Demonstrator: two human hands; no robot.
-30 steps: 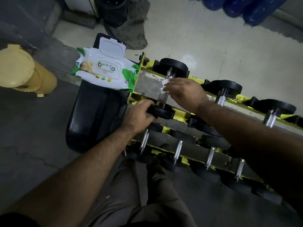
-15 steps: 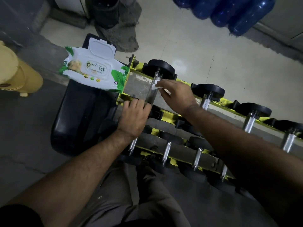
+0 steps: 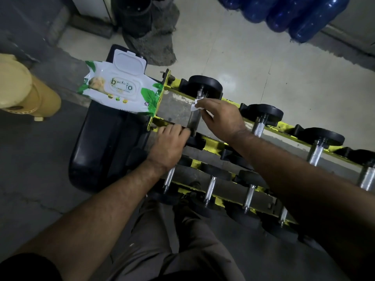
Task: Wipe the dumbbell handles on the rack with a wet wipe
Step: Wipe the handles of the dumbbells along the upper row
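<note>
A yellow two-tier rack [image 3: 215, 141] holds black dumbbells with metal handles. My right hand [image 3: 221, 116] pinches a small white wet wipe [image 3: 196, 105] against the upper part of the handle [image 3: 193, 119] of the leftmost top-tier dumbbell, just below its far weight head [image 3: 205, 85]. My left hand [image 3: 169, 147] lies over that dumbbell's near weight head at the rack's front rail, fingers curled on it. More dumbbell handles [image 3: 257, 128] run to the right, and a lower row [image 3: 210, 190] sits nearer to me.
An open pack of wet wipes [image 3: 119, 91] rests on a black seat [image 3: 105, 147] at the rack's left end. A yellow container [image 3: 22, 92] stands at far left. Blue bottles [image 3: 288, 13] lie at top right. My trouser legs are below the rack.
My right hand has stayed on the top end of the handle with the wipe. My left hand shifted from gripping the near weight head to lying flat over it.
</note>
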